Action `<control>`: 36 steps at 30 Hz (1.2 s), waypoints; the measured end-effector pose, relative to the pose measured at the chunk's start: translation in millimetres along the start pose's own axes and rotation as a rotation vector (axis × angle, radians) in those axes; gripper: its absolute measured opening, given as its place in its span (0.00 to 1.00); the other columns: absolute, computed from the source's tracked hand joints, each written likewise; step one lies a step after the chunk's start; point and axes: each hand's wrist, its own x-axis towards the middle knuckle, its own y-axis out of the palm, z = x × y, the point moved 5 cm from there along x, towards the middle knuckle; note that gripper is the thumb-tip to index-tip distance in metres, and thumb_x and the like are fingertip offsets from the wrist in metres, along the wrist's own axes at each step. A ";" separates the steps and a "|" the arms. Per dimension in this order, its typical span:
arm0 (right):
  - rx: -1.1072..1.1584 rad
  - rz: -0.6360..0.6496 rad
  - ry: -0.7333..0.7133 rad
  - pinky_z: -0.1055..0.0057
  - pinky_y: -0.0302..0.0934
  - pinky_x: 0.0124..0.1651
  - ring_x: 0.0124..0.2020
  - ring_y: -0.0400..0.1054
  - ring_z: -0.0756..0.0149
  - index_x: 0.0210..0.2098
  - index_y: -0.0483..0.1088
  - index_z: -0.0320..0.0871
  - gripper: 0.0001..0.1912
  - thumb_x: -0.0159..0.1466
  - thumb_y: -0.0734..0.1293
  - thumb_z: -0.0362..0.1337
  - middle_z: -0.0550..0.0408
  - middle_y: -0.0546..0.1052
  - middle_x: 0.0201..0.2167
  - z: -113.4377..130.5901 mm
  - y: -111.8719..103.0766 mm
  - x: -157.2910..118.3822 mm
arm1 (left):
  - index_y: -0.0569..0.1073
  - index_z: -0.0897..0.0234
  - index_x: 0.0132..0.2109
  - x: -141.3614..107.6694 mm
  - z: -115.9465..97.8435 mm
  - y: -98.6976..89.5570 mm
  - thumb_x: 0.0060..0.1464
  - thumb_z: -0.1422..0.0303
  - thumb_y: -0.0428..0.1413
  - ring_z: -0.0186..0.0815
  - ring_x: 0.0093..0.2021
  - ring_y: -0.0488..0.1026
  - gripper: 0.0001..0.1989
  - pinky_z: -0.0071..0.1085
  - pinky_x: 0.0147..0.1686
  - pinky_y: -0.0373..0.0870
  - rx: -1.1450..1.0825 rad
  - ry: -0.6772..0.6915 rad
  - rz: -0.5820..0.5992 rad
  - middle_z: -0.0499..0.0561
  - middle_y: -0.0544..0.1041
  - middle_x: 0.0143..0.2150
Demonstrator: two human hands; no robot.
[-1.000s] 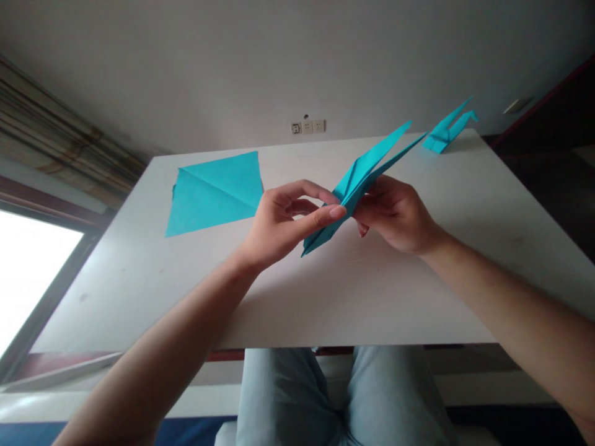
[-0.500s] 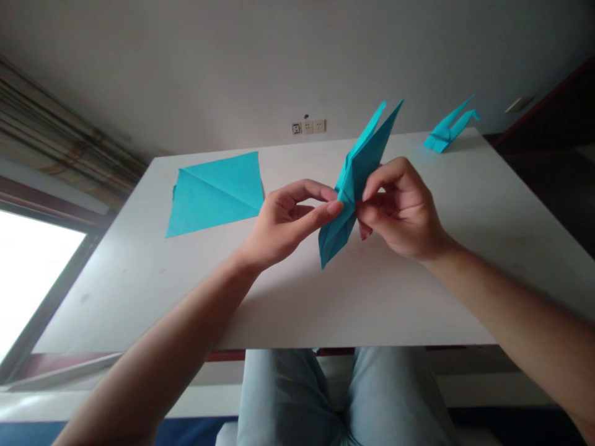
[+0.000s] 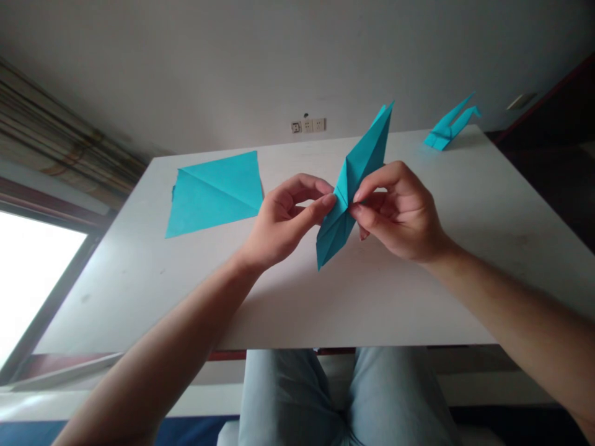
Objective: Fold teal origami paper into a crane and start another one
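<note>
Folded paper: the half-made origami piece in turquoise paper [image 3: 348, 176] is held up over the middle of the counter [image 3: 325, 310], between its near and far edges, tilted, with the long points toward the far edge and the lower tip toward the near one.
Left hand: the left hand [image 3: 288, 217] pinches the paper's left side between thumb and forefinger.
Right hand: the right hand [image 3: 400, 210] pinches the right side at the narrow waist, thumb and forefinger together.
Crease work: the folds at the waist probably need most care; a steady left pinch and light right-hand fingertips should align layers before pressing firmly. Squeezing too soon could crumple the thin points.
Square sheet: the diagonally creased turquoise sheet [image 3: 216, 197] lies flat toward the counter's far left corner.
Paper crane: a folded crane [image 3: 446, 132] stands near the far right corner.
</note>
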 end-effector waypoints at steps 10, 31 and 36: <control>-0.056 0.009 -0.096 0.68 0.70 0.22 0.27 0.75 0.69 0.51 0.81 0.56 0.18 0.74 0.89 0.49 0.61 0.82 0.44 -5.1 3.4 1.7 | 0.80 0.57 0.49 -1.8 3.7 -1.2 0.60 0.50 0.89 0.32 0.40 0.83 0.30 0.25 0.35 0.87 0.015 0.080 0.004 0.48 0.86 0.48; -0.118 -0.032 -0.013 0.63 0.81 0.32 0.39 0.83 0.59 0.46 0.90 0.54 0.19 0.70 0.92 0.57 0.52 0.88 0.49 0.9 -1.6 -0.3 | 0.88 0.58 0.46 -4.7 -5.9 -1.6 0.62 0.45 0.88 0.32 0.34 0.84 0.26 0.29 0.31 0.83 0.028 0.099 -0.010 0.51 0.92 0.47; -0.104 -0.031 0.020 0.63 0.78 0.30 0.38 0.81 0.58 0.44 0.88 0.54 0.23 0.69 0.91 0.63 0.52 0.88 0.46 -0.6 -2.0 0.9 | 0.88 0.58 0.49 -8.0 -4.2 -0.9 0.58 0.44 0.89 0.37 0.38 0.91 0.29 0.33 0.35 0.90 0.078 0.027 0.020 0.54 0.93 0.54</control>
